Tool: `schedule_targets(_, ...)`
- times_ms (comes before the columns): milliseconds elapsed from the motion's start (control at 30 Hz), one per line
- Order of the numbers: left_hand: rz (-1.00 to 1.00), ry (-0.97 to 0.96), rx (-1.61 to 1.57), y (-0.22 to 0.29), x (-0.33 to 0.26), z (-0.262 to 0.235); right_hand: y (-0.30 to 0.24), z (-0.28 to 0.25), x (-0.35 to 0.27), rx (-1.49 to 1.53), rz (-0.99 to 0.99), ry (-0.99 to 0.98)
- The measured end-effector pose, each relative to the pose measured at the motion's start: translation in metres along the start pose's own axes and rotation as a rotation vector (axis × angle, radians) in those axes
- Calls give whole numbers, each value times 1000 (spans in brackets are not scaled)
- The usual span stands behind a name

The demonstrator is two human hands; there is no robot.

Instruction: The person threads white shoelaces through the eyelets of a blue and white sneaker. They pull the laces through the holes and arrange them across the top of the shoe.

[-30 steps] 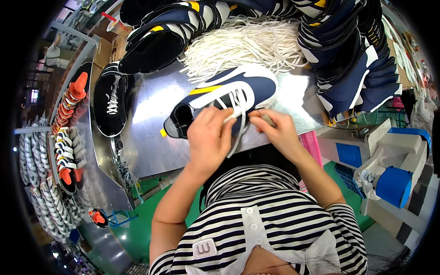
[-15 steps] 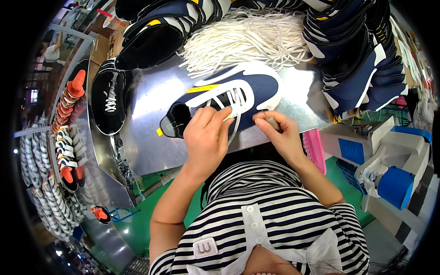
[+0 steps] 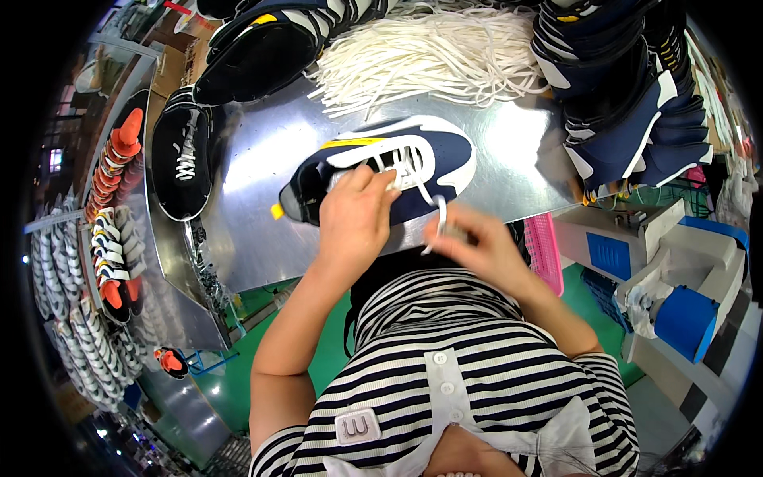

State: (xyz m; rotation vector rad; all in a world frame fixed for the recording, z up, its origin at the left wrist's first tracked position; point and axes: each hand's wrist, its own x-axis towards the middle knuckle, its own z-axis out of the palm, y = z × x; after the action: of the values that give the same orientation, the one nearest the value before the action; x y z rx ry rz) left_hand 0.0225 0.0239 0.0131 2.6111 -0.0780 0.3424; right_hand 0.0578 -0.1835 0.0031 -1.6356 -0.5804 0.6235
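- Navy sneaker (image 3: pixel 397 171) with white sole and yellow stripe lies on its side on the metal table (image 3: pixel 262 159), directly under and ahead of both hands.
- Left hand (image 3: pixel 354 219) rests on the sneaker's lace area, fingers curled and pinching at the white lace (image 3: pixel 433 211) near the eyelets.
- Right hand (image 3: pixel 477 242) sits just right of the left, off the near edge of the sneaker, closed around the loose end of the same lace; blurred, so the exact finger grip can't be made out.
- Lace runs from the eyelets down to the right hand.
- Pile of loose white laces (image 3: pixel 429 52) on the table beyond the sneaker, well ahead of both hands.
- Stacked navy shoe uppers (image 3: pixel 628 103) ahead and to the right of the right hand.
- Black laced shoe (image 3: pixel 183 159) to the left of the left hand, apart from it.
- Pink basket (image 3: pixel 543 250) just right of the right hand, below table edge.
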Motion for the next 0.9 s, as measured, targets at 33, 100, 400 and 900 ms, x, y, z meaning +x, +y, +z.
schedule_targets(33, -16, -34, -6, -1, 2, 1, -4, -1, 10, 15, 96, 110)
schedule_targets(100, -60, -100, -10, 0, 4, -4, 3, -2, 40, -125, -208, 286)
schedule_targets(400, -163, -164, -189, -9, 9, -5, 26, 12, 69, -275, -340, 392)
schedule_targets(900, -151, -75, -60, -5, 10, 7, 9, 4, 17, -80, 125, 189)
